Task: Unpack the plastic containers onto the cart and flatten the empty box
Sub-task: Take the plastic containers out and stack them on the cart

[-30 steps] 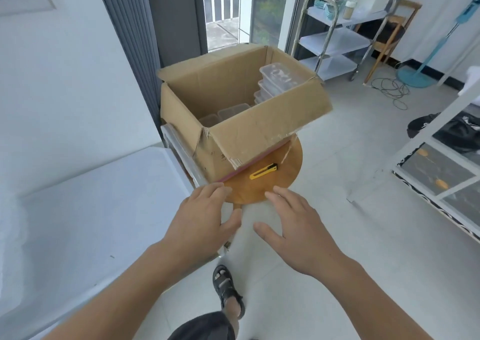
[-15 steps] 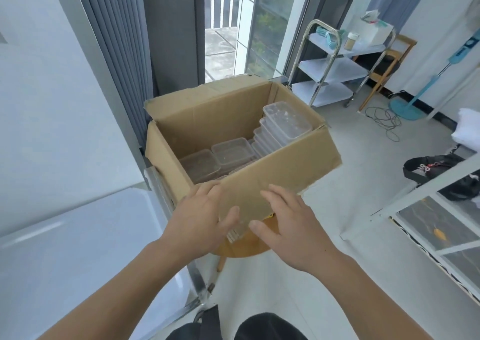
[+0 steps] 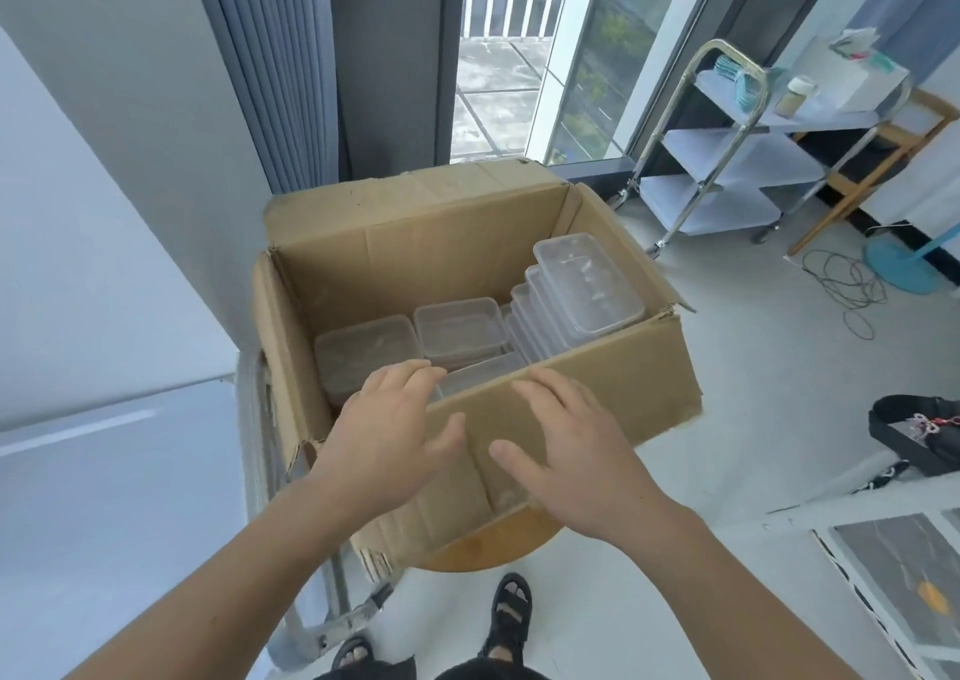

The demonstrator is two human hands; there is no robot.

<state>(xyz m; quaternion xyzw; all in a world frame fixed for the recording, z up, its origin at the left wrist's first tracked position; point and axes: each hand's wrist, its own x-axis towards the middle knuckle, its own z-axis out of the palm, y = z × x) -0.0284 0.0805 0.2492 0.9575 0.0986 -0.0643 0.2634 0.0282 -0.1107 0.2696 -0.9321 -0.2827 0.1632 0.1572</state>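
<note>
Open cardboard box (image 3: 597,383) holds stacked clear plastic containers (image 3: 582,295); three-shelf cart (image 3: 737,160) stands well apart.

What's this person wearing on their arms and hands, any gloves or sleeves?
Nothing that shows. The left hand and right hand are bare, no gloves, rings or watch visible, and both forearms are uncovered down to the picture's edge.

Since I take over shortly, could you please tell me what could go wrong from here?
The box sits on a small round stool; a push from the left hand or right hand might tip it. The tilted container stack could topple. The cable near the cart could trip someone.
</note>
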